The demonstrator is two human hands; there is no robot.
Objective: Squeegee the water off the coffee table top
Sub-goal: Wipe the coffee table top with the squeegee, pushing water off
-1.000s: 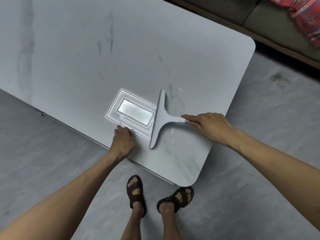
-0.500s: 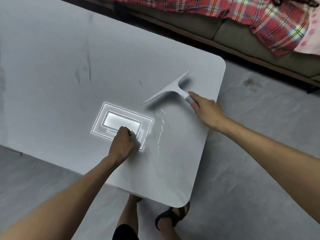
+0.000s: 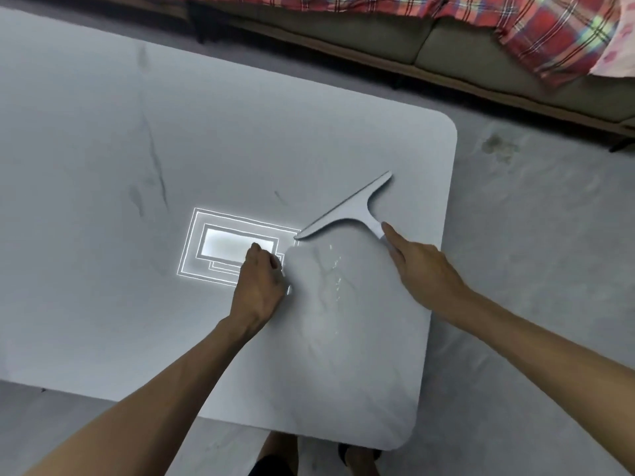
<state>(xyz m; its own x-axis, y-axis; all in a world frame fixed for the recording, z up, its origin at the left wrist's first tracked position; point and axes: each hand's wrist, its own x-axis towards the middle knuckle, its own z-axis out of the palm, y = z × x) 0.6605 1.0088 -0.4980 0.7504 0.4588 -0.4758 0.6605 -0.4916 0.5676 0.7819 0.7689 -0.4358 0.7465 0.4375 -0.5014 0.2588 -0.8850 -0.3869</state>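
Observation:
The pale grey marble-look coffee table top [image 3: 137,166] fills the left and middle of the view. A grey T-shaped squeegee [image 3: 350,209] lies with its blade slanted on the table near the right edge. My right hand [image 3: 417,266] grips its handle, forefinger stretched along it. Thin streaks and drops of water [image 3: 335,269] glint on the table just below the blade. My left hand [image 3: 259,285] rests as a loose fist on the table, over a bright reflection of a ceiling light [image 3: 220,247].
A grey floor [image 3: 532,304] surrounds the table on the right and front. A dark sofa [image 3: 378,32] with a red plaid blanket [image 3: 549,32] runs along the back. My sandalled feet [image 3: 357,458] show under the table's near rounded corner.
My right hand carried the squeegee from the near edge up and away, turning its blade; it now sits slightly nearer than half a second ago. My left hand moved from the table edge inward.

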